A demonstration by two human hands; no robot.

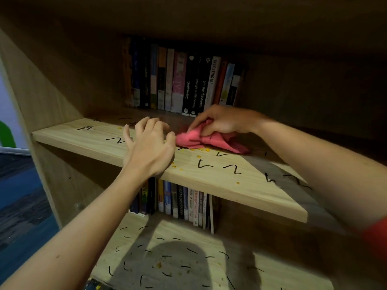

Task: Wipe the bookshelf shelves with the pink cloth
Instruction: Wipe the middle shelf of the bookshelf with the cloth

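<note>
The pink cloth [206,141] lies bunched on the middle wooden shelf [240,185], which carries black squiggle marks and yellow crumbs. My right hand [219,121] grips the cloth from above, fingers curled into its folds. Just left of the cloth, my left hand [149,145] hovers over the shelf's front part with fingers spread and slightly bent, holding nothing. The lower shelf [188,258] also shows black marks and yellow crumbs.
A row of upright books [180,80] stands at the back of the middle shelf, right behind my right hand. More books [184,204] stand at the back of the lower shelf. The bookcase's left side panel [41,91] rises at the left.
</note>
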